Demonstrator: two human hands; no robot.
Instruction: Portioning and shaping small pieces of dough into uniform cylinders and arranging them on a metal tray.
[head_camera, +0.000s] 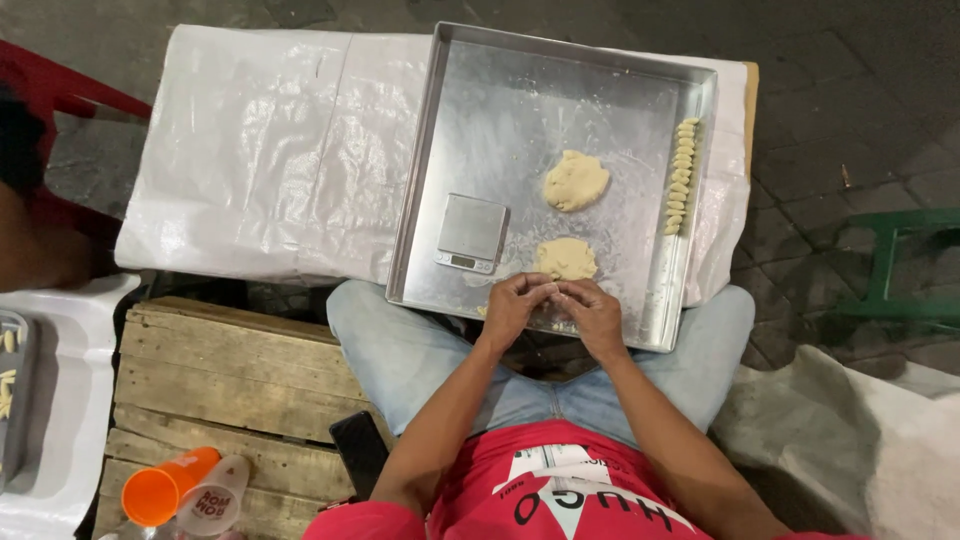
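Large square metal baking tray (600, 60): rests on a low counter draped in white plastic sheeting (270, 150), near edge over the seated person's knees.

Small square silver kitchen scale (470, 233): inside the tray, near-left part, display facing the person.

Pale yellow dough lump, rounded (575, 181): mid-tray, apart from the scale.

Second pale dough lump, flatter (566, 258): just beyond the hands, right of the scale.

Row of small shaped dough pieces (682, 177): lined along the tray's right wall, touching one another.

Left hand (514, 306) and right hand (592, 312): brought together at the tray's near edge, fingers curled inward and closed on something small between them. What they pinch is hidden by the fingers; a pale scrap shows at the fingertips, likely dough, but it cannot be told for sure.

Weathered wooden pallet crate (220, 370): left of the person's leg.

Black phone-like slab (360, 450): beside the thigh, on the crate's edge, partly covered by the forearm.

Orange plastic cup (165, 488) and clear plastic cup (215, 497): lying on their sides on the crate, touching, cut off at the bottom edge.

White plastic stool or tub (70, 400): far left, with a grey tray of pale pieces, mostly out of frame.

Green metal frame (900, 265): right, on paving.
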